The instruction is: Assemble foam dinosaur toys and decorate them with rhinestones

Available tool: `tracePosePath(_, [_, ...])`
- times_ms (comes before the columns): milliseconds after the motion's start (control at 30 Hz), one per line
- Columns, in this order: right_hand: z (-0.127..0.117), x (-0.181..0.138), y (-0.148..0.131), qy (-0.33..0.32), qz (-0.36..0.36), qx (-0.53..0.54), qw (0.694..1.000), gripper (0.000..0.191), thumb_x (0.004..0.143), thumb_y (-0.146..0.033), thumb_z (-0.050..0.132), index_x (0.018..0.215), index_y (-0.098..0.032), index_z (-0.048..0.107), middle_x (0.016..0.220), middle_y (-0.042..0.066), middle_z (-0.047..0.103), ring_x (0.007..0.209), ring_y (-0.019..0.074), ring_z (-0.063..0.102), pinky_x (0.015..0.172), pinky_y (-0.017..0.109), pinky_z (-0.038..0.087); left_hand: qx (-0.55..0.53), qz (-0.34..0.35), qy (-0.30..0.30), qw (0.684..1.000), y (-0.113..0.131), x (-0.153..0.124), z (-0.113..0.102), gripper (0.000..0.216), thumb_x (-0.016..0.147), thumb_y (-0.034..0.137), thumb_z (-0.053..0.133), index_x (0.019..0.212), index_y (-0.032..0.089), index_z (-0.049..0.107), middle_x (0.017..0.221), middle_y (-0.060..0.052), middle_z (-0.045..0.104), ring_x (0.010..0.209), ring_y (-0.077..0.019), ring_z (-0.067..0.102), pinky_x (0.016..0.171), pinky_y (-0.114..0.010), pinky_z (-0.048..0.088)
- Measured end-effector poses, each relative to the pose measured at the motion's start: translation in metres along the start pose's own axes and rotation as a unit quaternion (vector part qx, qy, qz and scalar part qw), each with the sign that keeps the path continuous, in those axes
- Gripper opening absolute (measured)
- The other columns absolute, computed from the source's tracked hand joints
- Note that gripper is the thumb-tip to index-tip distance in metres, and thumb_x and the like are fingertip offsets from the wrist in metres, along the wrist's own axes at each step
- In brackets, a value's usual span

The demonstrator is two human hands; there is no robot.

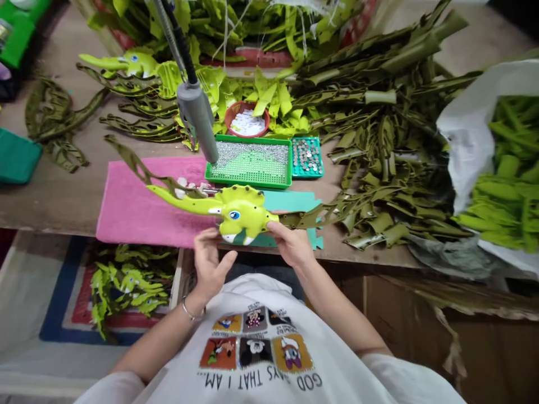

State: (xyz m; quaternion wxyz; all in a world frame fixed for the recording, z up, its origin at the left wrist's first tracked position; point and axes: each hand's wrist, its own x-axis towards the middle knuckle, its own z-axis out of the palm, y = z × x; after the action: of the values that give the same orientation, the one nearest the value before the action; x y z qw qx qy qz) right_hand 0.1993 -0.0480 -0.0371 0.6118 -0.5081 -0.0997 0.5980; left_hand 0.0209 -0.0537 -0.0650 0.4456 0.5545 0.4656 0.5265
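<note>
A yellow-green plastic dinosaur head (248,207) with a painted blue eye, white-tipped beak and frill is raised over the front of the table. My right hand (295,242) pinches its right end, thumb on top, beside a dark olive plastic strip (301,219) that runs off to the right. Just below the beak, my left hand (210,266) has its thumb spread away from half-curled fingers; whether the fingertips touch the head I cannot tell. Under the head lie a pink cloth (126,202) and a turquoise foam mat (295,201).
A grey screwdriver (196,115) hangs above a green tray (248,182) of small metal parts. A teal tray (307,174) of discs and a red basket (231,126) of white pieces stand nearby. Olive parts (379,151) heap at right; a crate (25,297) holds dinosaur pieces lower left.
</note>
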Motion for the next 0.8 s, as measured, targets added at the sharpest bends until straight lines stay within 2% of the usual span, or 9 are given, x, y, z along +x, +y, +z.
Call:
tracePosePath(100, [0.005, -0.009, 0.004, -0.042, 0.009, -0.026, 0.999, 0.042, 0.050, -0.034, 0.089, 0.087, -0.021, 0.072, 0.074, -0.003, 0.074, 0.070, 0.0167, 0.069, 0.070, 0.030, 0.059, -0.240, -0.223, -0.068, 0.942, 0.004, -0.003, 0.017, 0.061, 0.067, 0.055, 0.084, 0.116, 0.027, 0.062, 0.116, -0.007, 0.068, 0.113, -0.0265, 0.064, 0.101, -0.042, 0.052])
tracePosePath(167, [-0.004, -0.010, 0.001, -0.096, -0.002, -0.097, 0.991, 0.039, 0.054, -0.037, 0.087, 0.085, -0.020, 0.072, 0.078, 0.000, 0.074, 0.077, 0.0195, 0.069, 0.078, 0.035, 0.058, -0.294, -0.274, -0.043, 0.915, 0.008, 0.002, 0.026, 0.064, 0.063, 0.052, 0.088, 0.118, 0.030, 0.065, 0.117, -0.005, 0.071, 0.116, -0.0264, 0.064, 0.098, -0.038, 0.055])
tracePosePath(233, [-0.028, -0.008, -0.011, -0.069, -0.074, -0.234, 0.967, 0.035, 0.059, -0.042, 0.084, 0.083, -0.020, 0.071, 0.081, 0.003, 0.074, 0.082, 0.0224, 0.068, 0.084, 0.038, 0.056, -0.310, -0.282, -0.007, 0.908, 0.011, 0.010, 0.030, 0.060, 0.065, 0.048, 0.089, 0.119, 0.033, 0.066, 0.120, -0.002, 0.071, 0.117, -0.0254, 0.064, 0.094, -0.036, 0.058])
tracePosePath(300, [-0.059, -0.005, -0.030, 0.077, -0.190, -0.406, 0.891, 0.032, 0.069, -0.045, 0.076, 0.085, -0.019, 0.069, 0.084, 0.007, 0.072, 0.084, 0.0241, 0.066, 0.087, 0.041, 0.053, -0.319, -0.274, 0.011, 0.907, 0.012, 0.018, 0.030, 0.057, 0.068, 0.044, 0.088, 0.120, 0.035, 0.067, 0.123, -0.001, 0.071, 0.117, -0.0256, 0.065, 0.094, -0.038, 0.059])
tracePosePath(367, [-0.090, -0.001, -0.049, 0.241, -0.255, -0.552, 0.757, 0.033, 0.081, -0.046, 0.064, 0.095, -0.016, 0.066, 0.095, 0.014, 0.071, 0.091, 0.0274, 0.064, 0.092, 0.045, 0.048, -0.325, -0.265, 0.018, 0.908, 0.011, 0.024, 0.029, 0.055, 0.069, 0.042, 0.088, 0.120, 0.036, 0.067, 0.123, 0.001, 0.072, 0.117, -0.0263, 0.066, 0.097, -0.042, 0.059])
tracePosePath(433, [-0.111, 0.004, -0.061, 0.324, -0.224, -0.659, 0.641, 0.039, 0.086, -0.045, 0.059, 0.105, -0.012, 0.063, 0.104, 0.022, 0.067, 0.099, 0.0328, 0.061, 0.093, 0.049, 0.045, -0.326, -0.267, 0.025, 0.907, 0.009, 0.028, 0.029, 0.057, 0.069, 0.039, 0.088, 0.121, 0.036, 0.066, 0.122, 0.001, 0.072, 0.117, -0.0266, 0.066, 0.101, -0.045, 0.057])
tracePosePath(500, [-0.122, 0.011, -0.065, 0.345, -0.168, -0.718, 0.581, 0.043, 0.087, -0.044, 0.056, 0.111, -0.008, 0.060, 0.107, 0.027, 0.064, 0.100, 0.0365, 0.060, 0.089, 0.051, 0.044, -0.325, -0.274, 0.034, 0.905, 0.007, 0.029, 0.030, 0.061, 0.067, 0.037, 0.090, 0.122, 0.034, 0.066, 0.119, 0.000, 0.074, 0.116, -0.0266, 0.067, 0.102, -0.047, 0.056])
tracePosePath(567, [-0.128, 0.018, -0.063, 0.344, -0.152, -0.729, 0.573, 0.044, 0.088, -0.042, 0.053, 0.113, -0.007, 0.058, 0.106, 0.027, 0.063, 0.097, 0.0360, 0.061, 0.085, 0.050, 0.045, -0.321, -0.278, 0.043, 0.904, 0.003, 0.028, 0.031, 0.063, 0.065, 0.035, 0.091, 0.123, 0.033, 0.065, 0.115, -0.001, 0.075, 0.114, -0.0264, 0.068, 0.103, -0.047, 0.055])
tracePosePath(800, [-0.142, 0.042, -0.065, 0.346, -0.208, -0.677, 0.616, 0.045, 0.074, -0.027, 0.055, 0.116, -0.011, 0.055, 0.099, 0.018, 0.062, 0.097, 0.0333, 0.058, 0.090, 0.050, 0.045, -0.323, -0.297, 0.064, 0.897, -0.006, 0.027, 0.023, 0.066, 0.061, 0.034, 0.093, 0.120, 0.028, 0.065, 0.106, -0.002, 0.077, 0.103, -0.0247, 0.072, 0.102, -0.046, 0.055])
